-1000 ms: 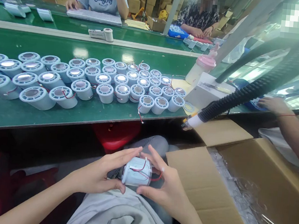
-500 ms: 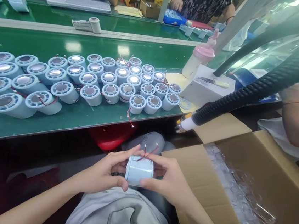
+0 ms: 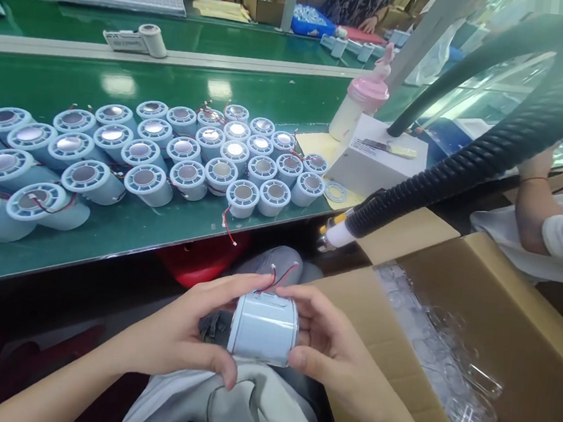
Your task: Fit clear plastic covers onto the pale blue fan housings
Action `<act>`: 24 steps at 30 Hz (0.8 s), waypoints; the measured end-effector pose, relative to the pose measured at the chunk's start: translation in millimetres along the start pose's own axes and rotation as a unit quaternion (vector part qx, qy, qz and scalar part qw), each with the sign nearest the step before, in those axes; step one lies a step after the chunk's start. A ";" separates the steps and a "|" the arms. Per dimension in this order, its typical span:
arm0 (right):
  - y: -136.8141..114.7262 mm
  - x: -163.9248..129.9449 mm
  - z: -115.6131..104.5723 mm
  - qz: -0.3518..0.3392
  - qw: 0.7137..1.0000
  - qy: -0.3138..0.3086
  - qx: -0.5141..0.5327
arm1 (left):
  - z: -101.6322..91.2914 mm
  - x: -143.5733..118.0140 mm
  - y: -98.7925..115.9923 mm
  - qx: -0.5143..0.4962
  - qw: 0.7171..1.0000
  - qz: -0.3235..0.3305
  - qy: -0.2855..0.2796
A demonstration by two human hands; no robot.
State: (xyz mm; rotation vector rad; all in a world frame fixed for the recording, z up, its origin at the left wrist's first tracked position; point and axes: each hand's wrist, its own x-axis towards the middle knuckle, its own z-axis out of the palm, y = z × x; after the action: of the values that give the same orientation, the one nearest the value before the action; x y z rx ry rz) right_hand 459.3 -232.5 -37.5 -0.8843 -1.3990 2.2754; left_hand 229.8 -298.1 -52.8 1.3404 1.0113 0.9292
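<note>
A light-blue plastic cylinder [image 3: 265,330] lies sideways between my two hands above my lap. Thin red and black wires with small white connectors rise from its upper side. My left hand [image 3: 193,326] has its fingers along the upper left end, its thumb lower down by the near side. Around the right end curls my right hand [image 3: 335,347], the thumb pressed at the lower right edge. On the green bench [image 3: 105,259], rows of similar blue cylinders [image 3: 146,183] stand with round metallic centres facing up, some with wires trailing.
At my right, an open cardboard box [image 3: 514,336] holds clear plastic pieces [image 3: 451,363]. A black corrugated hose [image 3: 414,191] with a nozzle hangs over the bench edge. Behind it are a white box [image 3: 385,158] and a pink-lidded bottle [image 3: 361,102]. Other people sit across and at right.
The cylinder has turned slightly and come a little nearer, with my right thumb shifting from its face to its right edge. The view has swung a little to the right.
</note>
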 end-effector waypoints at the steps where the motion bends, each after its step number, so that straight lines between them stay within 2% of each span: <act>1: 0.0 0.7 0.2 0.007 1.000 0.002 0.007 | -0.9 -0.4 0.8 0.037 0.999 0.007 -0.003; 7: -2.1 5.5 4.2 0.028 0.998 -0.019 0.055 | -3.4 -5.3 1.3 0.161 0.986 0.048 -0.020; 12: 3.8 9.7 5.5 0.093 0.994 -0.025 0.057 | -1.1 -7.4 6.2 0.208 0.977 0.043 -0.007; 19: 3.1 15.5 9.5 0.172 0.981 -0.044 0.081 | 0.0 -9.0 8.5 0.209 0.976 0.064 0.002; 24: 2.7 17.2 13.5 0.179 0.978 -0.055 0.093 | 0.9 -9.6 8.1 0.197 0.978 0.062 0.010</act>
State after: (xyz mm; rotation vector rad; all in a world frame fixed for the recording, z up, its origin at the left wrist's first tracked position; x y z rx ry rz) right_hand 437.6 -233.2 -41.2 -1.0311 -1.1142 2.7076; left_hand 228.0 -307.2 -44.3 1.7427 1.1791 0.8629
